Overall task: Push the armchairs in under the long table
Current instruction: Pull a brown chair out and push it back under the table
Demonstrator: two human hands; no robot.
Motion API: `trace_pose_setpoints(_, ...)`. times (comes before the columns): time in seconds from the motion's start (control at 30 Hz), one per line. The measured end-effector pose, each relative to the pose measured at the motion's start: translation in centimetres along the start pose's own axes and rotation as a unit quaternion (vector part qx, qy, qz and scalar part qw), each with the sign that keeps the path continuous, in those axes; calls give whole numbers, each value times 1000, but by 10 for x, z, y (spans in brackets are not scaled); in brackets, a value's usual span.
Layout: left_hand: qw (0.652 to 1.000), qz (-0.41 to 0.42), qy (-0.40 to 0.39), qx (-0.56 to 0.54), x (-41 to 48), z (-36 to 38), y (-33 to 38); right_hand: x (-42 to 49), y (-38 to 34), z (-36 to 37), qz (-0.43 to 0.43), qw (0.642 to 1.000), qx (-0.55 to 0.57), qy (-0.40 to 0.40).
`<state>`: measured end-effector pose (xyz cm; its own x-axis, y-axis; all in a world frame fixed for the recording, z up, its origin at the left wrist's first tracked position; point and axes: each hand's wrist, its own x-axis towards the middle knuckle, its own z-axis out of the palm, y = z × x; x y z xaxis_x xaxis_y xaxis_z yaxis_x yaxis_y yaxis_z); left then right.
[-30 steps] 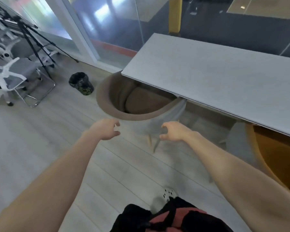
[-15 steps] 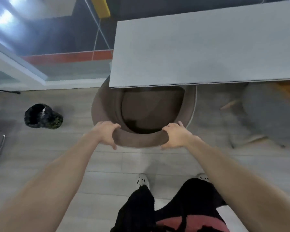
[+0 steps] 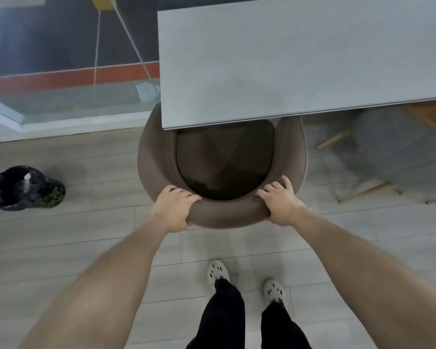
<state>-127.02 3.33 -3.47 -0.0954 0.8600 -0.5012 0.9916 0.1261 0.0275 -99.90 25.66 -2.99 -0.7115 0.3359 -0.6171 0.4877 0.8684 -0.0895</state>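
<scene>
A brown round-backed armchair (image 3: 156, 162) stands at the left end of the long grey table (image 3: 287, 59), its front part hidden under the tabletop. My left hand (image 3: 173, 207) grips the padded top of the backrest on the left, fingers over the rim and thumb behind. On the right, my right hand (image 3: 281, 204) grips the same rim with fingers spread over the top. A grey armchair (image 3: 393, 152) with wooden legs sits partly under the table further right.
A black bin with a bag (image 3: 25, 188) stands on the wooden floor at the left. A glass wall with a white sill (image 3: 66, 122) runs behind the table's end. An orange seat (image 3: 431, 114) shows under the table at far right. My feet (image 3: 218, 272) stand behind the chair.
My hands went from reaching in the air to gripping the brown armchair's backrest. I stepped in close behind the chair, and the view now looks straight down on it.
</scene>
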Motion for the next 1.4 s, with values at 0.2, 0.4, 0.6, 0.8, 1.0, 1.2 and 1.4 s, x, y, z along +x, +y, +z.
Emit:
trace_pose_setpoints(0.2, 1000, -23, 11, -6, 4, -4, 6, 5, 16, 9, -23, 999, 18, 41)
trace_pose_setpoints(0.4, 999, -52, 10, -8, -5, 15, 39, -13, 28, 25, -28, 998, 7, 51)
trace_pose_setpoints(0.6, 997, -75, 16, -21, -23, 34, 109, -58, 53, 53, -42, 998, 4, 44)
trace_pose_setpoints(0.8, 996, -81, 25, -29, -29, 38, 183, -101, 95, 85, -49, 998, 0, 51)
trace_pose_setpoints(1.0, 996, -85, 27, -32, -30, 37, 245, -145, 123, 103, -37, 997, -22, 59)
trace_pose_setpoints(1.2, 995, -33, 27, -87, -44, 41, 238, -176, 87, 131, -51, 991, -57, 112)
trace_pose_setpoints(1.4, 998, -45, 32, -34, -44, 46, 213, -161, 75, 139, -11, 982, -38, 183)
